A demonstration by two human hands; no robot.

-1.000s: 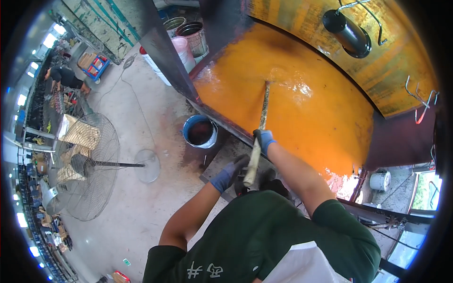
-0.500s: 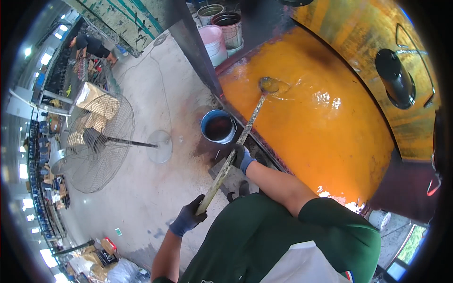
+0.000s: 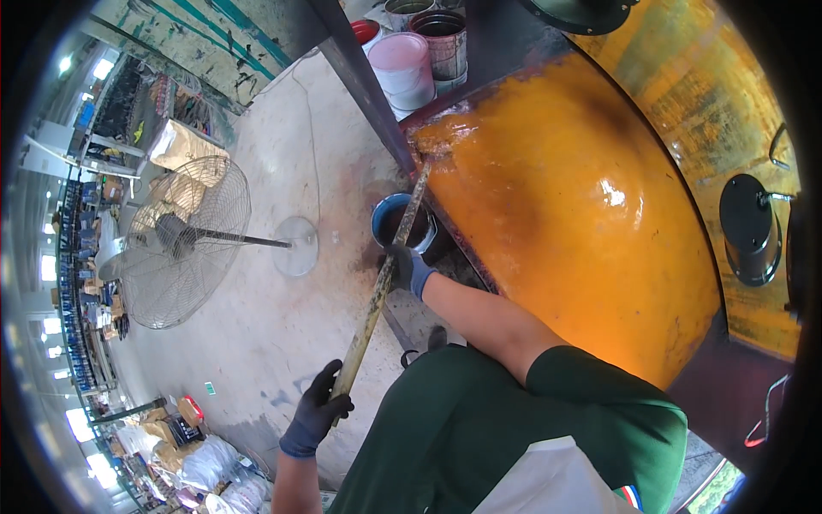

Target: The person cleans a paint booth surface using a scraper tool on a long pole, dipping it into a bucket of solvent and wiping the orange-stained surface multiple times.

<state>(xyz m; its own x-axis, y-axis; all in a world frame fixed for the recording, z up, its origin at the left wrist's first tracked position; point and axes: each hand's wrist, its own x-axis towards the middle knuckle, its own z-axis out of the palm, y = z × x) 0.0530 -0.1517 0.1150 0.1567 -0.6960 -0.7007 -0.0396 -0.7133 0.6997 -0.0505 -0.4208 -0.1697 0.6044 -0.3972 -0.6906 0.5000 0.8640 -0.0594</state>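
A long-handled ladle (image 3: 370, 317) slants across the middle, its pole speckled with paint. My left hand (image 3: 317, 415), in a dark glove, grips the pole near its lower end. Farther up, my right hand (image 3: 402, 269), also gloved, is closed around it. The pole's far end meets the orange liquid (image 3: 574, 223) at the tank's far left corner, where the scoop is mostly hidden in ripples. Below the pole stands a blue-rimmed bucket (image 3: 378, 224) with dark contents, partly covered by the pole and my right hand.
The tank's dark edge (image 3: 462, 244) runs between the bucket and the liquid. Several paint pails (image 3: 402, 73) stand beyond a dark post (image 3: 364, 81). A pedestal fan (image 3: 184, 240) is on the left. A curved orange-stained panel with a black cylinder (image 3: 751, 231) borders the right.
The ladle's scoop has moved left and away through the liquid to the tank's far left corner. Both hands have shifted left with the pole, which now crosses over the bucket.
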